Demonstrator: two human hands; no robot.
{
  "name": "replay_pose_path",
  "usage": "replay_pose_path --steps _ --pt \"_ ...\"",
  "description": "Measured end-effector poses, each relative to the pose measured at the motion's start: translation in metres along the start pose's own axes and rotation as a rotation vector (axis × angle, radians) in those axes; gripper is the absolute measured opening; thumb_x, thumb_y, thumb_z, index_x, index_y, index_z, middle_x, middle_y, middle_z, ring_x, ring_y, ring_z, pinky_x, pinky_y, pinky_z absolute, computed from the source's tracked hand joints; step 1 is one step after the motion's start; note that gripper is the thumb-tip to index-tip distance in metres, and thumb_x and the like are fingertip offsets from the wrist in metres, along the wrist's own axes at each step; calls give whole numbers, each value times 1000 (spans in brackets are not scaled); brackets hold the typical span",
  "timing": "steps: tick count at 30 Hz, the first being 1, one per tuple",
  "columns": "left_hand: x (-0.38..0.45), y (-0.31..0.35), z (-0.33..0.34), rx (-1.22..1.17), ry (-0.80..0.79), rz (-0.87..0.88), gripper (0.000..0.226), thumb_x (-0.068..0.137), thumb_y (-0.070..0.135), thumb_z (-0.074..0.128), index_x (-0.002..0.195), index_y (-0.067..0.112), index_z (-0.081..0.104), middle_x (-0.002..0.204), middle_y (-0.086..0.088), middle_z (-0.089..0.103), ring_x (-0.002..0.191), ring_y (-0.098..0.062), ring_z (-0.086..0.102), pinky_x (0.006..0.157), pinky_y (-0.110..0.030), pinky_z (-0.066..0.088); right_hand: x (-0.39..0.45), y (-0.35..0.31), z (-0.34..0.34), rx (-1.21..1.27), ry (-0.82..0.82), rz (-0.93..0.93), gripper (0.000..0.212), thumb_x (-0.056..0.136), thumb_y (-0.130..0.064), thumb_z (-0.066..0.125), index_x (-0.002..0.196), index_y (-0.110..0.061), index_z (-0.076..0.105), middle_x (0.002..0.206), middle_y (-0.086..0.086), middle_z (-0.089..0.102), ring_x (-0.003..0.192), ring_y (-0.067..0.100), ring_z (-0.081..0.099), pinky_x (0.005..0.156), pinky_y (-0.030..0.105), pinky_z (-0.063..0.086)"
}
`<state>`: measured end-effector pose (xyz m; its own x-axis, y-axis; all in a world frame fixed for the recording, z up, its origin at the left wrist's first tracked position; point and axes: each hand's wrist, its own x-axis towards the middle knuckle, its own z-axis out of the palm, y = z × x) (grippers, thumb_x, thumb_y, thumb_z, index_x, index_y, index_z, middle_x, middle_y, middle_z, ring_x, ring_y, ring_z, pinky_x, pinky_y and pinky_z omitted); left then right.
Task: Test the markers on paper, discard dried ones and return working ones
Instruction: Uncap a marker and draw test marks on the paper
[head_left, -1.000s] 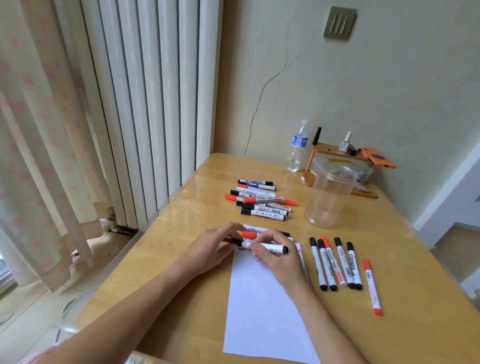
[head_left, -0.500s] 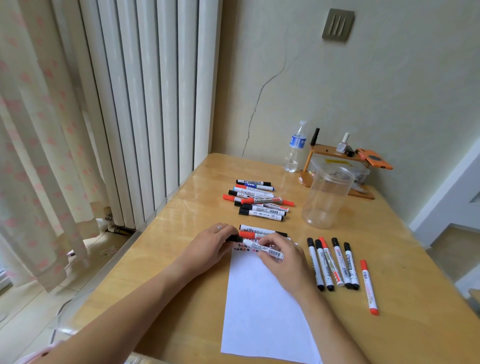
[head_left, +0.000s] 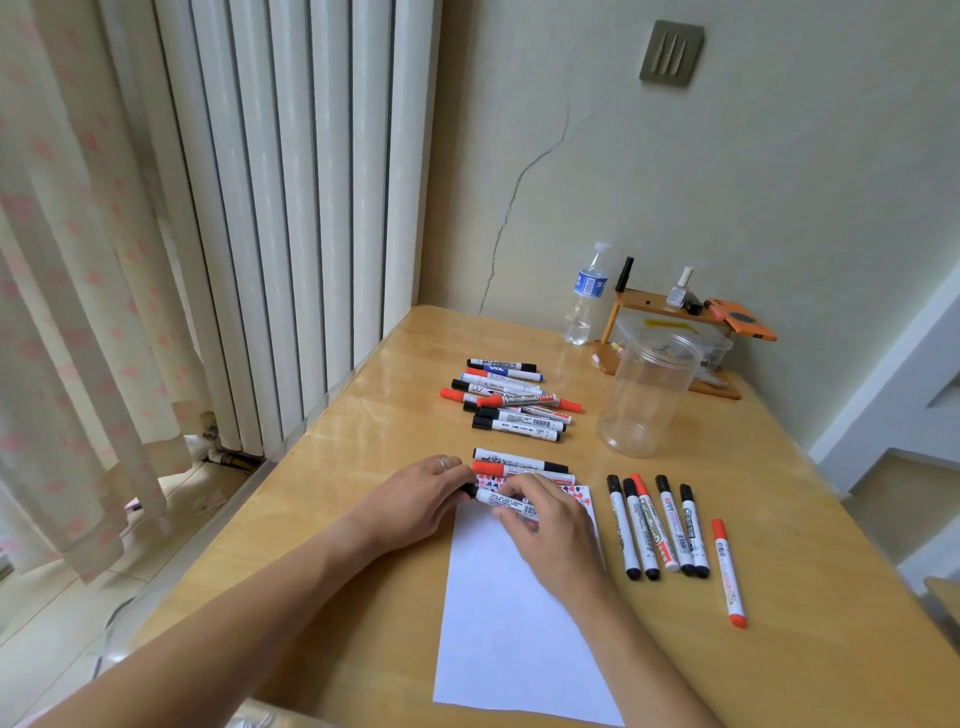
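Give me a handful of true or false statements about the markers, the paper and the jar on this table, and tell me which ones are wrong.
1. Both hands hold one black-capped white marker over the white sheet of paper. True: the left hand grips the cap end, the right hand the barrel.
2. The clear plastic jar is full of markers. False: it holds no markers.
3. A row of markers lies on the wooden table to the right of the paper. True.
4. The paper is blank. False: red and black marks show at its far edge.
5. The water bottle lies on its side. False: it stands upright near the wall.
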<state>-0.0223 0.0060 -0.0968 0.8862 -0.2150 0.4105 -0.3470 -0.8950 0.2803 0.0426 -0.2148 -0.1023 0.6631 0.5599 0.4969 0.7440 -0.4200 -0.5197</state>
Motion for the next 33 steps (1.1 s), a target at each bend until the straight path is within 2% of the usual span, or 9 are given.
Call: replay_pose_path --steps 6,14,17,19,21,23,25,28,33 --pt "-1 2 -2 -9 19 22 31 104 30 38 115 13 61 103 -5 63 93 -21 56 77 -33 49 -2 -3 -2 -4 19 20 27 91 -55 59 98 -28 64 94 -16 71 88 12 65 74 42 55" --pt "2 -2 2 7 20 39 41 105 40 31 116 14 61 101 -4 63 91 -23 57 77 -35 49 -2 -5 -8 -122 -92 31 39 98 -63 43 102 -29 60 86 -9 71 78 18 63 69 42 52" --pt "3 -1 5 44 61 5 35 107 44 33 121 24 58 103 3 62 94 -21 58 85 -33 45 3 -5 -13 -96 -55 55 24 97 -54 58 101 -30 61 96 -13 66 89 12 62 75 37 51" --pt "3 -5 7 48 115 -122 41 108 50 28 134 29 52 116 4 61 109 -19 58 98 -36 41 7 -4 -16 -64 74 105 16 94 -43 71 94 -27 66 96 -13 60 89 11 59 74 32 47" --pt "1 -12 9 56 137 -310 54 107 52 22 151 27 41 141 0 55 135 -19 47 112 -38 30 10 2 -23 -141 225 196 16 92 -36 76 87 -24 67 88 -8 58 84 18 56 66 34 40" --pt "2 -17 12 97 43 -456 61 106 54 21 158 25 32 160 -1 39 153 -20 24 122 -42 17 10 8 -36 -241 286 336 18 93 -35 74 85 -22 63 83 -5 58 84 25 56 62 34 34" --pt "4 -20 15 118 -67 -502 59 106 55 24 159 30 30 167 1 26 157 -21 10 125 -46 7 5 14 -49 -317 227 421 18 96 -33 70 91 -18 62 87 -1 61 88 29 58 63 36 33" --pt "6 -19 14 146 -135 -480 59 106 57 22 161 34 25 170 3 18 158 -21 4 126 -49 2 -5 21 -60 -428 156 406 19 98 -31 65 93 -13 63 89 3 63 90 32 62 64 34 33" --pt "6 -15 10 198 -216 -491 63 105 58 13 163 34 11 171 3 6 158 -21 -5 126 -49 -2 -16 21 -58 -673 118 395 19 95 -32 68 98 -13 68 89 7 71 87 31 69 74 39 50"
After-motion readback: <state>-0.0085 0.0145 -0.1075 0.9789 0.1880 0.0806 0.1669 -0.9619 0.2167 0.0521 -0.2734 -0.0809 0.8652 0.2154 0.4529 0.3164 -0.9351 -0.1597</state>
